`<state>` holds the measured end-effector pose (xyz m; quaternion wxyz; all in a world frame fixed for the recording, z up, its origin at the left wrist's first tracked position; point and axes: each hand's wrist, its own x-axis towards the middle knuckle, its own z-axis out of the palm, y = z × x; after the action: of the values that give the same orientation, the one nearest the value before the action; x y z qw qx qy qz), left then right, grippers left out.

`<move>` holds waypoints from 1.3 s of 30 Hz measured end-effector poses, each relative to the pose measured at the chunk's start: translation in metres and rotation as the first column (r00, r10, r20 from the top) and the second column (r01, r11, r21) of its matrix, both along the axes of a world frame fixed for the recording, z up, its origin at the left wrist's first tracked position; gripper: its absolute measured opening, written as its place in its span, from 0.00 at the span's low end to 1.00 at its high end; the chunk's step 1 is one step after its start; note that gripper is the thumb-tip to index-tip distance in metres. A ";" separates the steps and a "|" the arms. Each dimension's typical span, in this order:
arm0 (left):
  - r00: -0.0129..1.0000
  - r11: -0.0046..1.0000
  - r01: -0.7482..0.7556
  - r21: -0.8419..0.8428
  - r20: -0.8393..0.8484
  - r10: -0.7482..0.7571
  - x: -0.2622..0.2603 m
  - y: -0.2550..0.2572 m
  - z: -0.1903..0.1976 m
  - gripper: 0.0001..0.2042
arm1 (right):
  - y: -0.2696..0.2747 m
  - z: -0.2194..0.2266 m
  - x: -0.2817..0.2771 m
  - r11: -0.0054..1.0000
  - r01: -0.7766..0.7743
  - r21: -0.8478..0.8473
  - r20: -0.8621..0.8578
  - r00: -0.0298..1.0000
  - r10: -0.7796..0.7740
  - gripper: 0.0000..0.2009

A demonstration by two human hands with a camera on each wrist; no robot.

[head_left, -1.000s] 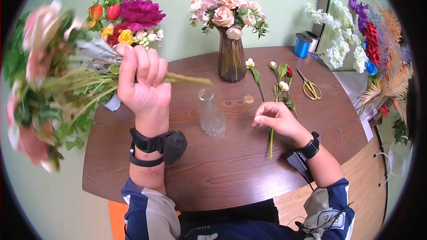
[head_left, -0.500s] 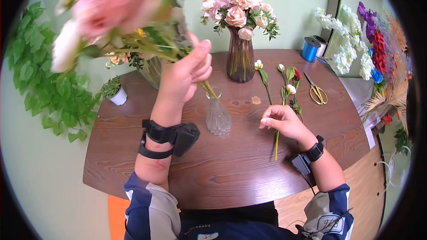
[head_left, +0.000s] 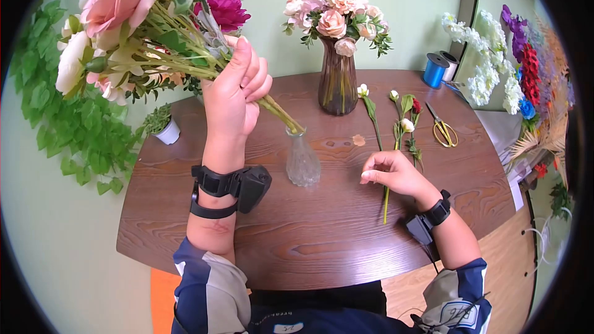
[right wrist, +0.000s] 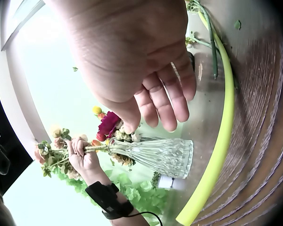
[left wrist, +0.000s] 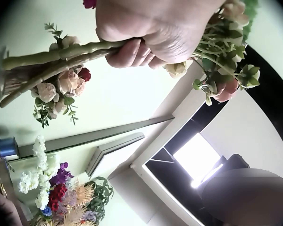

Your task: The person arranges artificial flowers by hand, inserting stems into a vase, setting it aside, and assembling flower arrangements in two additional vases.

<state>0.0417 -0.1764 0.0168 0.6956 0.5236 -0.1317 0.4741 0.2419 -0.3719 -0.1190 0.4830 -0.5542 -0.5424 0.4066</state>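
My left hand grips a bouquet of pink and white flowers by its stems, blossoms tilted up to the left. The bundled stem ends slant down right at the mouth of a clear ribbed glass vase, which stands upright on the table. In the left wrist view the stems reach toward the glass rim. My right hand rests low over the table with fingers loosely curled and nothing in them. Under it lies a green flower stem; the right wrist view shows this stem beside the hand.
Behind stands a purple vase of pale pink flowers. Loose white and red flowers, gold-handled scissors and a blue ribbon spool lie or stand to the right. A small potted plant is at the left edge.
My left hand has swung the bouquet from the far left toward the glass vase, bringing its stem ends to the vase mouth. My right hand has stayed nearly still.
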 end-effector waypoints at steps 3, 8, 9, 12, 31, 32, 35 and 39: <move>0.995 0.996 -0.085 0.031 -0.052 0.087 -0.001 -0.005 0.001 0.03 | 0.000 -0.001 0.001 1.000 0.000 0.000 0.014 1.000 0.000 0.07; 0.977 0.976 -0.212 0.055 0.003 0.212 0.000 -0.006 0.000 0.04 | 0.001 -0.002 0.001 1.000 -0.023 -0.007 0.013 1.000 0.023 0.07; 0.970 0.969 -0.241 0.048 0.046 0.239 0.000 -0.005 0.000 0.04 | 0.001 -0.002 0.001 1.000 -0.024 -0.008 0.012 1.000 0.024 0.07; 0.971 0.970 -0.238 0.052 0.049 0.236 -0.005 -0.001 0.000 0.02 | 0.002 -0.003 0.001 0.999 -0.033 -0.009 0.024 0.999 0.033 0.07; 0.805 0.825 -0.555 -0.105 -0.316 0.502 0.021 0.020 -0.028 0.09 | 0.002 -0.005 0.001 0.996 -0.068 -0.049 0.121 0.990 0.074 0.08; 0.756 0.818 -0.574 -0.040 -0.410 0.510 0.024 0.032 -0.037 0.07 | 0.002 -0.005 0.001 0.997 -0.065 -0.052 0.126 0.989 0.071 0.08; 0.473 0.610 -0.748 0.261 -0.434 0.767 0.035 0.041 -0.051 0.08 | 0.001 -0.002 0.002 0.997 -0.055 -0.054 0.147 0.987 0.062 0.08; 0.407 0.570 -0.745 0.346 -0.442 0.799 0.029 0.030 -0.054 0.10 | 0.001 0.000 0.005 0.998 -0.059 -0.034 0.167 0.984 0.064 0.08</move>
<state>0.0706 -0.1460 -0.0376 0.3775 0.6690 0.3106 0.5598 0.2471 -0.3707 -0.1195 0.4146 -0.5767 -0.5920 0.3809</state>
